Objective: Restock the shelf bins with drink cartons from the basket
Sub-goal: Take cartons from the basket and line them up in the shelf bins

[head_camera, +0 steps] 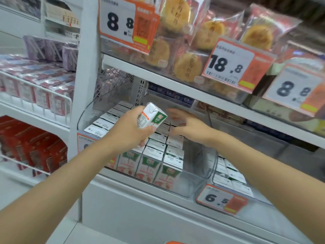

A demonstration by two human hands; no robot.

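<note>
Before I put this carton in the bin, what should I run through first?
1. Left grip secure on the carton: ok, the fingers wrap it.
2. Room in the bin: ok, its right side is unfilled beside the stocked cartons.
3. Right grip out of the way: not ok, it reaches open over the bin.
4. Carton matches the stock: ok, both show a green 100% label.
5. Carton upright: not ok, it is tilted.
6. More cartons left in the basket: cannot tell, it is out of view.
</note>
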